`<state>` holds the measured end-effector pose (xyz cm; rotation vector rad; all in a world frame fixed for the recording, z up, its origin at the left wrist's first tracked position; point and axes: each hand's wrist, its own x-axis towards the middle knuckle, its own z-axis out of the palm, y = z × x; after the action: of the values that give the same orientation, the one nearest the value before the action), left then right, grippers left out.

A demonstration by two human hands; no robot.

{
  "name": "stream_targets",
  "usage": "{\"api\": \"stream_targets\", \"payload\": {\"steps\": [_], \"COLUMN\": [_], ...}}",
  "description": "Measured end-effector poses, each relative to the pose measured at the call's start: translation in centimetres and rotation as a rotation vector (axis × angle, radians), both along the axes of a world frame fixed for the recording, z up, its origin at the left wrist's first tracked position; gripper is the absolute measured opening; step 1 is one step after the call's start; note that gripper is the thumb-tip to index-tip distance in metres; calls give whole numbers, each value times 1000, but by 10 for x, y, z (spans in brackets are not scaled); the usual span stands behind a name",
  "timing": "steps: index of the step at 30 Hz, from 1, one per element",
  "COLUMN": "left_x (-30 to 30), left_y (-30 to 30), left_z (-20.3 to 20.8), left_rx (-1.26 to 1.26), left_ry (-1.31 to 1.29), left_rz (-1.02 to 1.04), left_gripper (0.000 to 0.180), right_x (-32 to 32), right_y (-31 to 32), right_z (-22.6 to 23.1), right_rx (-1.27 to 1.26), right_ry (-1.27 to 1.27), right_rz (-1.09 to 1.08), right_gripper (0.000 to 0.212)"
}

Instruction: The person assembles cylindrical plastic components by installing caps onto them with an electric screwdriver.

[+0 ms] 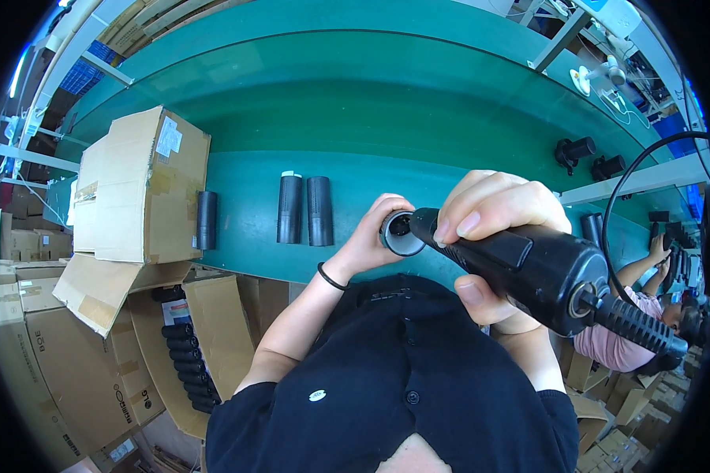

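My left hand (376, 236) is wrapped round a dark tube (403, 236) with a pale inner wall, its open end facing up toward me. In my right hand (503, 229) is a black corded electric screwdriver (532, 272), held at a slant. Its narrow front end reaches the tube's mouth; the tip itself is hidden there. A thick black cable (635, 169) leads off the tool's rear end. Beyond my left hand two black ribbed cylinders, a left one (289, 209) with a white top and a right one (319, 211), stand side by side on the green bench.
A cardboard box (146, 189) stands on the bench at left, beside another black cylinder (207, 221). Below it an open carton (162, 347) holds several black cylinders. Black parts (573, 154) lie at the far right. A person in a pink top (611, 343) works at right.
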<state>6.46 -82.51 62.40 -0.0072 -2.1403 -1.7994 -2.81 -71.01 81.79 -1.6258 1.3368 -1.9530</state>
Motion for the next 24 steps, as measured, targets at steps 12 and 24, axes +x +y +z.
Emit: {"api": "stream_targets", "payload": {"steps": [12,24], "left_x": [4,5], "left_y": [-1,-1], "left_z": [6,5], "left_rx": [-91,-63], "left_ry": [5,10], "left_rz": [41,25], "left_gripper": [62,63], "right_x": [-4,-10], "right_y": [-3,5], "right_z": [-11,-12], "right_rx": [-123,-51], "right_ry": [32,87], "right_rz": [51,37], "right_gripper": [38,40]}}
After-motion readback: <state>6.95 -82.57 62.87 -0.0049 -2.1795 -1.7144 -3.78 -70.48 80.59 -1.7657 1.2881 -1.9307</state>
